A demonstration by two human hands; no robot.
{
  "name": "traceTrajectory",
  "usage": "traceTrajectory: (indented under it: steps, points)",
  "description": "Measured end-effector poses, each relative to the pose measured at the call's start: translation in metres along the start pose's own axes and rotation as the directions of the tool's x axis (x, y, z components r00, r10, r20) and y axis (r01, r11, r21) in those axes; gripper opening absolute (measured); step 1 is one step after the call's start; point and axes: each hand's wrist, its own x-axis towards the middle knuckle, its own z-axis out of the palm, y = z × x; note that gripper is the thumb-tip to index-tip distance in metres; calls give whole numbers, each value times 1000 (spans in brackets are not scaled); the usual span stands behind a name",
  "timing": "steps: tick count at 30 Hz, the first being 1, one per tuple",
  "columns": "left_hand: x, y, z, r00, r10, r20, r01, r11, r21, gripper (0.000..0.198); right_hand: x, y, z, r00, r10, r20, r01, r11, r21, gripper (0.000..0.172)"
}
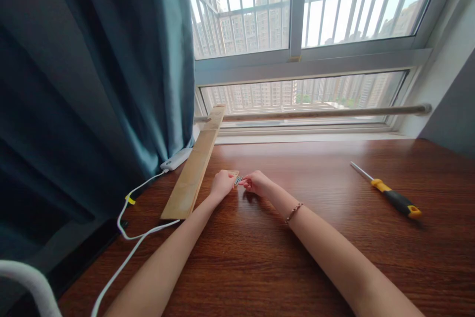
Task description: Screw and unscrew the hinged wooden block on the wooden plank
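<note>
Over the middle of the wooden table, my left hand is closed, its fingers pinching some small silvery metal pieces that look like screws. A small tan piece shows just behind these fingertips; whether it is held or lies on the table I cannot tell. From the other side, my right hand reaches in with curled fingers, its fingertips at the same metal pieces. The exact shape of the pieces is too small to make out.
A long wooden board slants at the left, its far end on the rail by the window. A yellow-and-black screwdriver lies at the right. Left of the board are a white power strip, its cable and a blue curtain.
</note>
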Motion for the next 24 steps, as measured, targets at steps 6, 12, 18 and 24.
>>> traceTrajectory:
  steps: [6,12,18,24]
  points:
    - [-1,3,0,999,39,11,-38,997,-63,26,-2,7,-2,993,103,50,-111,978,180,30]
    - [-7,12,-2,1000,6,31,-4,998,-66,24,-13,5,2,992,84,91,-105,958,267,22]
    - [-9,16,-1,999,33,42,-30,997,-69,25,-17,4,3,993,74,89,-97,954,284,23]
    - [-5,11,3,996,22,88,-10,990,-137,24,-17,4,3,993,90,80,-109,957,269,26]
